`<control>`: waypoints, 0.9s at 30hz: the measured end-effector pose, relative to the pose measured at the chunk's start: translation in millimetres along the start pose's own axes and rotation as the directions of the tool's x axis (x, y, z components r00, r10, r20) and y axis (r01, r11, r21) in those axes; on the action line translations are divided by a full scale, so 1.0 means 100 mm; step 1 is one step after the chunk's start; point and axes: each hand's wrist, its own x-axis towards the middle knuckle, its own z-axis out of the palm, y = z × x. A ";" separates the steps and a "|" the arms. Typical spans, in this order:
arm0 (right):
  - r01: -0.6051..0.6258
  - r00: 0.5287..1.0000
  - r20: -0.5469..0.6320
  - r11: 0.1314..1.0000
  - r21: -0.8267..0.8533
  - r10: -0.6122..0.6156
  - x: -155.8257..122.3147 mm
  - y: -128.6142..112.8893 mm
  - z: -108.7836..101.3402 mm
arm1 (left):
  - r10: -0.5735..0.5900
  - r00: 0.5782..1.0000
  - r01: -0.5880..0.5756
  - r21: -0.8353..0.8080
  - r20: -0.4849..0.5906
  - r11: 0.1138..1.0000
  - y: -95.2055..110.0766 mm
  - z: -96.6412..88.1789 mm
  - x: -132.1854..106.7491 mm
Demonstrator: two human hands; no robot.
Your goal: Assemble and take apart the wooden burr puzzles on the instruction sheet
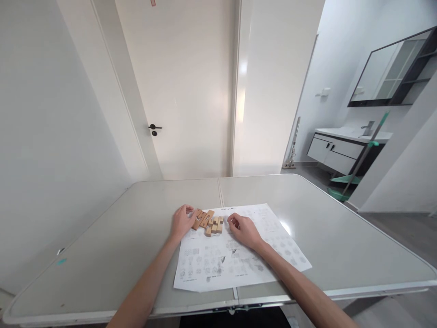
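Note:
My left hand (183, 221) lies at the left side of a brown slotted wooden piece (197, 223), its curled fingers against the piece's upper edge. Beside that piece is a second flat brown wooden piece (206, 219) with a slot cut in it. Several small pale wooden blocks (215, 226) sit close together just to the right, some apparently raised above others. On the other side of the blocks, my right hand (243, 230) rests on the printed paper sheet (208, 283), fingers loosely bent and apart from the blocks. Nothing shows in it.
The sheet lies over the middle seam of a grey folding table (143, 259) with a pale metal rim. Beyond it stands a white door (191, 91) with a black handle. To the right are a washbasin cabinet (336, 148), a green broom and dustpan (341, 193), and a mop (293, 146).

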 end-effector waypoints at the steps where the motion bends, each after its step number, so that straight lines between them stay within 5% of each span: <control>1: 0.000 1.000 0.001 1.000 -0.001 0.000 0.00 0.00 0.00 | 0.003 1.000 -0.003 0.009 0.005 1.000 0.02 0.00 -0.01; 12: 0.002 1.000 0.015 1.000 0.000 -0.002 0.00 0.00 0.01 | 0.013 0.997 -0.020 0.100 0.073 0.995 0.24 -0.07 -0.08; 27: 0.008 1.000 0.025 1.000 -0.004 -0.008 0.00 -0.02 0.01 | -0.069 0.995 0.059 0.129 0.078 0.990 0.25 -0.05 -0.05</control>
